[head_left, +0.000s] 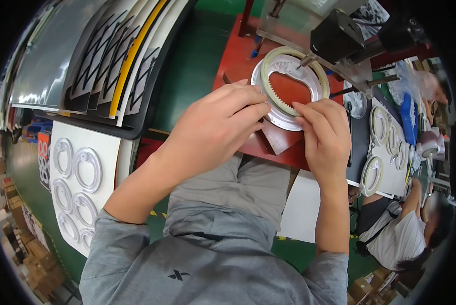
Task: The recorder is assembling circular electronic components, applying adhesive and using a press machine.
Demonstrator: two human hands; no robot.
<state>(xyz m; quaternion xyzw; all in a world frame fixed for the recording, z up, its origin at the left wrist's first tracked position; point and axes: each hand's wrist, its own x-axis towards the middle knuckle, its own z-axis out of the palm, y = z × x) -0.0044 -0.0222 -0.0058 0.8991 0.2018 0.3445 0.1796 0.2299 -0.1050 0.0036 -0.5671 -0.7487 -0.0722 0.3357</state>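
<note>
A white plastic ring (285, 122) lies on the red work surface in front of me, under a press fixture. Tilted over it is a cream toothed ring (323, 76), its inner teeth showing along the near left side. My right hand (325, 133) pinches the near edge of the toothed ring between thumb and fingers. At the white ring's left rim, my left hand (220, 122) is closed with its fingertips on the edge. A small dark bit shows by those fingertips, too small to name.
The press's black block (337, 34) and metal rods overhang the rings. Black trays (147, 101) stand at the left, above a white board (109, 152) with several white rings. More rings (372, 175) lie at the right, where a seated person (398, 236) is close by.
</note>
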